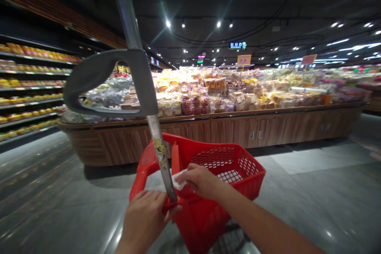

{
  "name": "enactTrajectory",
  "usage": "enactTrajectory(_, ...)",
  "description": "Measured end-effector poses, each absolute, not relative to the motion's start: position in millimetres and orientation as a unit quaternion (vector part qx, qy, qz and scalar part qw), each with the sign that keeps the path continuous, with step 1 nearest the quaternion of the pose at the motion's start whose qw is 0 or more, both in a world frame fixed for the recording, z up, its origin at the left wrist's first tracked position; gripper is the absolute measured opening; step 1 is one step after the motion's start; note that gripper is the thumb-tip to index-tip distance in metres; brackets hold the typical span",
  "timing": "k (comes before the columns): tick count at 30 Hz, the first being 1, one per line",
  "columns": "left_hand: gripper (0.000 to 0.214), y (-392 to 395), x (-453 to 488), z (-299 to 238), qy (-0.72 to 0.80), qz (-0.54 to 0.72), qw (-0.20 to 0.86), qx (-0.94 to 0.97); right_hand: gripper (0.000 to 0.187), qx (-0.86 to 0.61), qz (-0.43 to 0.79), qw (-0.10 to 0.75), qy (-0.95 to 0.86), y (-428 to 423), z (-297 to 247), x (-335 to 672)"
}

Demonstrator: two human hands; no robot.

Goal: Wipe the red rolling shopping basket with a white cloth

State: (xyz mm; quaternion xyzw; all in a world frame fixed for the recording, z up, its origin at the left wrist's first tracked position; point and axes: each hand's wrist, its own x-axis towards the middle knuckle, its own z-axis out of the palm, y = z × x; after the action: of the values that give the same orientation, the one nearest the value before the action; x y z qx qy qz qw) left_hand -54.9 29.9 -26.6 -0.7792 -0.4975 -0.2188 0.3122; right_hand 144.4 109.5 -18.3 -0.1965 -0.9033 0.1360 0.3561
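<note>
A red plastic shopping basket (238, 166) stands on the floor in front of me, with a long grey pull handle (131, 39) rising from its near rim toward the camera. My left hand (147, 216) is closed on the basket's near rim at the base of the handle. My right hand (201, 180) reaches over the rim and pinches a white cloth or paper (178, 180) against the basket's inner edge. The basket's mesh bottom shows and looks empty.
A long wooden display island (208, 127) piled with packaged bread and pastries runs across the aisle ahead. Shelves of packaged goods (26, 87) line the left wall. Price signs (244, 60) stand above the island. Grey tiled floor (312, 190) surrounds the basket.
</note>
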Motion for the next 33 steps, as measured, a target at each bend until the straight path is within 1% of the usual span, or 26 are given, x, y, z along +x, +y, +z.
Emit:
enactTrajectory(3, 0.032, 33.9, -62.2, -28.2, -0.488, -0.225, 0.314, -0.783, 0.033, -0.143, 0.082, 0.27, -0.949, 132.7, -23.3, 123.3)
enactTrajectory(5, 0.033, 36.5, -66.8, -29.4, -0.485, -0.225, 0.313, -0.785, 0.033, -0.145, 0.051, 0.256, -0.954, 147.7, -27.3, 114.4)
enactTrajectory(8, 0.034, 39.5, -72.9, -29.6, -0.484, -0.226, 0.309, -0.787, 0.034, -0.187, 0.028, 0.269, -0.944, 157.6, -31.0, 108.7)
enactTrajectory(13, 0.031, 43.2, -80.2, -25.7, -0.462, -0.224, 0.31, -0.8, 0.028, -0.131, 0.076, 0.269, -0.951, 154.7, -36.8, 107.7)
enactTrajectory(19, 0.035, 47.4, -82.5, -22.7, -0.451, -0.234, 0.316, -0.801, 0.031, -0.231, 0.054, 0.32, -0.917, 164.5, -41.7, 101.5)
enactTrajectory(23, 0.029, 46.8, -82.5, -23.1, -0.447, -0.236, 0.31, -0.805, 0.028, -0.165, 0.084, 0.303, -0.935, 159.0, -42.8, 100.9)
enactTrajectory(25, 0.028, 46.6, -82.3, -23.2, -0.452, -0.234, 0.308, -0.804, 0.03, -0.176, 0.088, 0.308, -0.931, 162.0, -43.5, 101.5)
enactTrajectory(29, 0.032, 46.6, -82.1, -23.1, -0.46, -0.233, 0.301, -0.803, 0.029, -0.238, 0.075, 0.335, -0.909, 176.1, -45.8, 100.0)
enactTrajectory(33, 0.034, 45.8, -82.0, -22.6, -0.454, -0.235, 0.3, -0.805, 0.027, -0.173, 0.095, 0.315, -0.928, 182.3, -48.3, 96.0)
